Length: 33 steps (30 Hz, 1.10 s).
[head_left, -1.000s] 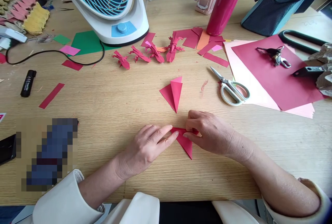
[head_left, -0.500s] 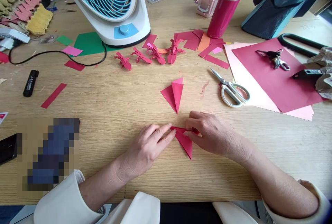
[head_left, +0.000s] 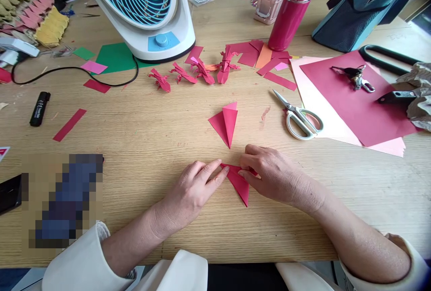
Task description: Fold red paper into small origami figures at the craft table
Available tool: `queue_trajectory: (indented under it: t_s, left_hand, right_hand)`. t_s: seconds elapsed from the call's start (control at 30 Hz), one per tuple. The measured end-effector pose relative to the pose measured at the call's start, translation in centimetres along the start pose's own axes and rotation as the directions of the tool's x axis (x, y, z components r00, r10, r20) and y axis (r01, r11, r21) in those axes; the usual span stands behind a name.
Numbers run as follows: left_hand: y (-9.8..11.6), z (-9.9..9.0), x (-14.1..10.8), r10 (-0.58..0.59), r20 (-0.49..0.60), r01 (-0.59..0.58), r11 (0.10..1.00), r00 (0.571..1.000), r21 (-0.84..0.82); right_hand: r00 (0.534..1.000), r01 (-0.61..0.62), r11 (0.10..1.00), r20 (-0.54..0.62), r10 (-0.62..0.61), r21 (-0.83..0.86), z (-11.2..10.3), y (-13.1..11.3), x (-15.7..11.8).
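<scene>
A folded red paper [head_left: 239, 185] lies on the desk in front of me, one point toward my body. My left hand [head_left: 192, 187] has its thumb and forefinger closed at the paper's left corner. The bent fingers and thumb of my right hand [head_left: 269, 172] grip the paper's right side and hide part of it. Just beyond my hands rests a second folded red paper [head_left: 224, 125], untouched. Several small red folded paper figures [head_left: 204, 72] are lined up farther back.
White-handled scissors [head_left: 299, 118] lie right of the folded papers, beside large red sheets [head_left: 353, 111] with keys [head_left: 358, 77] on top. A fan [head_left: 161, 41], a red flask [head_left: 292, 15] and paper scraps [head_left: 247, 53] stand or lie behind. A black marker [head_left: 39, 109] is at left.
</scene>
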<state>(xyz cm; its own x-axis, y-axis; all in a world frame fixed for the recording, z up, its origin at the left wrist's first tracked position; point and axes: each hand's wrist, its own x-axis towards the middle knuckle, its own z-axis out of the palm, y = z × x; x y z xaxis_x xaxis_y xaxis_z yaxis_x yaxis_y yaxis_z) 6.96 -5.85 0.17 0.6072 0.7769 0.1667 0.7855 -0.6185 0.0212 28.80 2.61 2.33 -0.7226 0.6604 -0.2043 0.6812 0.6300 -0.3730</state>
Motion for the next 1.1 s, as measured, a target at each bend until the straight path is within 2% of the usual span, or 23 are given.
queue_trajectory:
  t_s: [0.27, 0.9, 1.1]
  left_hand:
    - [0.04, 0.11, 0.12, -0.021, 0.011, 0.021, 1.000, 1.000, -0.005]
    - [-0.13, 0.62, -0.08, 0.006, 0.100, -0.014, 0.997, 0.995, 0.077]
    - [0.02, 0.07, 0.14, -0.014, 0.131, 0.006, 0.998, 0.991, 0.063]
  right_hand:
    - [1.000, -0.004, 1.000, 0.001, 0.004, -0.021, 0.22, 0.04, 0.08]
    - [1.000, -0.022, 0.998, -0.016, 0.021, -0.061, 0.38, -0.41, -0.08]
    - [0.999, -0.032, 0.998, -0.026, 0.030, -0.060, 0.59, -0.39, -0.01]
